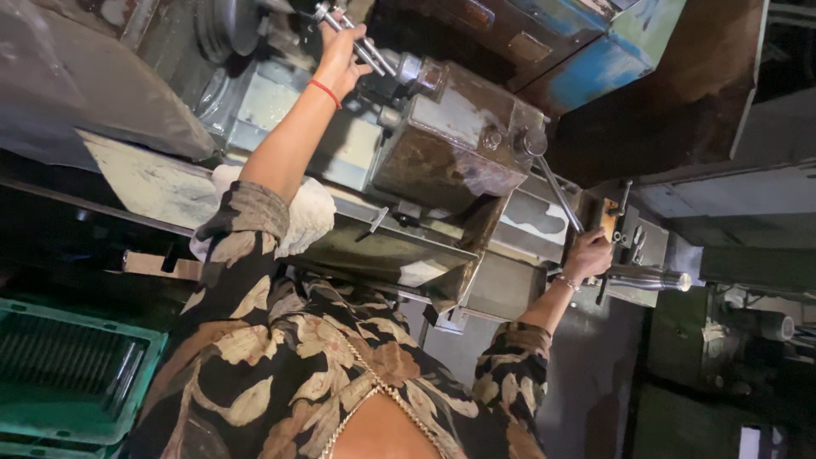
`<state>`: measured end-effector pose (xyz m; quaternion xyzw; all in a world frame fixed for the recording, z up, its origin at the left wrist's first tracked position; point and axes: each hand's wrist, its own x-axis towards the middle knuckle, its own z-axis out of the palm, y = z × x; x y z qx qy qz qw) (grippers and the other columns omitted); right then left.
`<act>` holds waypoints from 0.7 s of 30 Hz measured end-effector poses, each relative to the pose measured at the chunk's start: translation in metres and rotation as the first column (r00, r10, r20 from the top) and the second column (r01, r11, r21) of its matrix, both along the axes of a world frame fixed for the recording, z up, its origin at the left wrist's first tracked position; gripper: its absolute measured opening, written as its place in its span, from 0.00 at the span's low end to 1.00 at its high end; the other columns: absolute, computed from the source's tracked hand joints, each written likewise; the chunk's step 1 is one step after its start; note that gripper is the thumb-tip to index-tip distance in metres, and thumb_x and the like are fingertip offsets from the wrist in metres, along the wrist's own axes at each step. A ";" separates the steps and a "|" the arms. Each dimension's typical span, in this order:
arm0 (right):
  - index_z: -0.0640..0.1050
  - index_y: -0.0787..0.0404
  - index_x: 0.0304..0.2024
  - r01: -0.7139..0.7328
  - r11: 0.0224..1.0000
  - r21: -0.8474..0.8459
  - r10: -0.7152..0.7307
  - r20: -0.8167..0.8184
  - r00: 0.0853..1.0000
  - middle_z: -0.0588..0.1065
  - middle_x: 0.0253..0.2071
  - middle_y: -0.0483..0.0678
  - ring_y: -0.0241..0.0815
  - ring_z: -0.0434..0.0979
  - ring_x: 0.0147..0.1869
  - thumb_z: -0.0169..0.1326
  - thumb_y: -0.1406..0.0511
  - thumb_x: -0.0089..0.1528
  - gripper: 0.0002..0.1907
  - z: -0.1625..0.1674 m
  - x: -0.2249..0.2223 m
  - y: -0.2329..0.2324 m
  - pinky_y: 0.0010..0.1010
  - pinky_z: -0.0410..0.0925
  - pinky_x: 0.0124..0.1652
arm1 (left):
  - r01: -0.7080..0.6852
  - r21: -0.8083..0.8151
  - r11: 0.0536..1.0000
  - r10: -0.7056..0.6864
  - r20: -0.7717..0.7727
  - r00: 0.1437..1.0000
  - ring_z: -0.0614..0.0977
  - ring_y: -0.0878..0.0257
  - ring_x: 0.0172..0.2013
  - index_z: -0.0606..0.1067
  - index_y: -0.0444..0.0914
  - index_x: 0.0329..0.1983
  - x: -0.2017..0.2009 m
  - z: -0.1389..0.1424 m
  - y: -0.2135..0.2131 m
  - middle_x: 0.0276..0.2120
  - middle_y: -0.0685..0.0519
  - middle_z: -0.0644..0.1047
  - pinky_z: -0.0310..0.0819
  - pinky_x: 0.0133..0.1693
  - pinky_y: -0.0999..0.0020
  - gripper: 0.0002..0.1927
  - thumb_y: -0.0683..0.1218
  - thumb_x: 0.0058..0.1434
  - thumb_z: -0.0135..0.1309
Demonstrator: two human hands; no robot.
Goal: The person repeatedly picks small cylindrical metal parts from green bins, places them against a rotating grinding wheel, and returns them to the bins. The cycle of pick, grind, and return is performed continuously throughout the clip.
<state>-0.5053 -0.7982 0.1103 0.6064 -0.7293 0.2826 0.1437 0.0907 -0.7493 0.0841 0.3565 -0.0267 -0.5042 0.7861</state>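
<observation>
My left hand (340, 55) reaches far up and is closed around shiny metal lever rods (367, 49) at the top of an old, rusty lathe-like machine (450, 144). A red thread circles that wrist. My right hand (588, 253), wearing a thin bracelet, grips a handle at the lower end of a long thin steel lever (557, 189) on the machine's right side. A polished steel cylinder (654, 276) sticks out just right of that hand. My patterned dark shirt sleeves fill the bottom of the view.
A white cloth (308, 214) lies on the machine's ledge beside my left arm. A green plastic crate (68, 374) stands at the lower left. A blue painted housing (586, 51) sits at the top right, and dark machinery (748, 331) at the right.
</observation>
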 end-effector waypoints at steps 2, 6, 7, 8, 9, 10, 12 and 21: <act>0.84 0.65 0.31 0.006 1.000 -0.013 -0.006 -0.028 1.000 0.77 0.26 0.63 0.66 0.79 0.30 0.44 0.50 0.71 0.29 0.000 0.000 0.001 0.55 0.69 0.31 | -0.024 0.023 0.999 0.024 -0.003 1.000 0.77 0.51 0.46 0.56 0.55 0.62 0.003 -0.006 0.001 0.52 0.50 0.67 0.67 0.54 0.17 0.32 0.37 0.62 0.56; 0.84 0.64 0.30 0.017 0.999 -0.034 -0.018 -0.036 0.999 0.78 0.26 0.63 0.67 0.79 0.31 0.45 0.49 0.70 0.30 -0.002 0.000 0.003 0.57 0.69 0.32 | -0.032 0.109 0.994 0.031 0.014 0.999 0.77 0.47 0.49 0.56 0.57 0.63 0.012 -0.009 0.005 0.57 0.51 0.65 0.64 0.54 0.17 0.33 0.39 0.62 0.57; 0.84 0.64 0.30 0.025 0.999 -0.030 -0.026 -0.046 0.999 0.77 0.26 0.63 0.68 0.78 0.30 0.45 0.49 0.70 0.30 -0.002 0.000 0.002 0.57 0.69 0.32 | -0.027 0.144 0.989 0.024 0.020 1.000 0.77 0.46 0.50 0.56 0.57 0.63 0.015 -0.009 0.007 0.59 0.51 0.65 0.64 0.54 0.17 0.33 0.40 0.62 0.58; 0.84 0.64 0.30 0.035 0.999 -0.025 -0.037 -0.059 0.998 0.77 0.26 0.63 0.68 0.78 0.30 0.45 0.49 0.70 0.30 -0.002 0.000 0.002 0.57 0.69 0.31 | -0.020 0.136 0.991 0.014 0.046 0.999 0.77 0.45 0.51 0.56 0.57 0.63 0.017 -0.009 0.007 0.60 0.51 0.65 0.64 0.55 0.17 0.33 0.41 0.62 0.58; 0.84 0.64 0.30 0.046 0.999 -0.021 -0.047 -0.074 0.996 0.77 0.25 0.64 0.68 0.78 0.30 0.45 0.48 0.70 0.30 -0.002 0.000 0.002 0.57 0.69 0.31 | -0.012 0.128 0.992 0.003 0.069 0.998 0.77 0.45 0.51 0.57 0.56 0.63 0.019 -0.010 0.008 0.61 0.50 0.65 0.65 0.55 0.17 0.33 0.42 0.63 0.59; 0.84 0.64 0.30 0.037 0.999 -0.014 -0.037 -0.068 0.997 0.77 0.26 0.63 0.68 0.78 0.31 0.45 0.48 0.70 0.30 -0.002 0.001 0.001 0.57 0.69 0.32 | -0.003 0.120 0.993 -0.008 0.092 0.996 0.77 0.44 0.52 0.57 0.55 0.64 0.020 -0.010 0.009 0.62 0.49 0.65 0.66 0.55 0.17 0.32 0.42 0.63 0.60; 0.84 0.64 0.30 0.023 1.000 -0.002 -0.023 -0.057 0.998 0.77 0.26 0.63 0.68 0.78 0.31 0.44 0.48 0.71 0.31 -0.001 0.000 0.000 0.57 0.69 0.32 | -0.032 0.121 0.992 0.026 0.052 0.998 0.77 0.43 0.54 0.57 0.55 0.63 0.020 -0.012 0.011 0.62 0.51 0.65 0.62 0.55 0.15 0.32 0.42 0.62 0.60; 0.83 0.65 0.30 0.025 0.999 0.024 -0.023 -0.052 0.998 0.77 0.26 0.63 0.68 0.78 0.31 0.44 0.47 0.70 0.32 0.002 0.003 0.002 0.58 0.69 0.33 | -0.299 0.026 0.954 0.297 -0.215 0.930 0.78 0.47 0.50 0.62 0.54 0.58 0.023 -0.014 0.015 0.54 0.52 0.70 0.65 0.52 0.17 0.23 0.47 0.63 0.57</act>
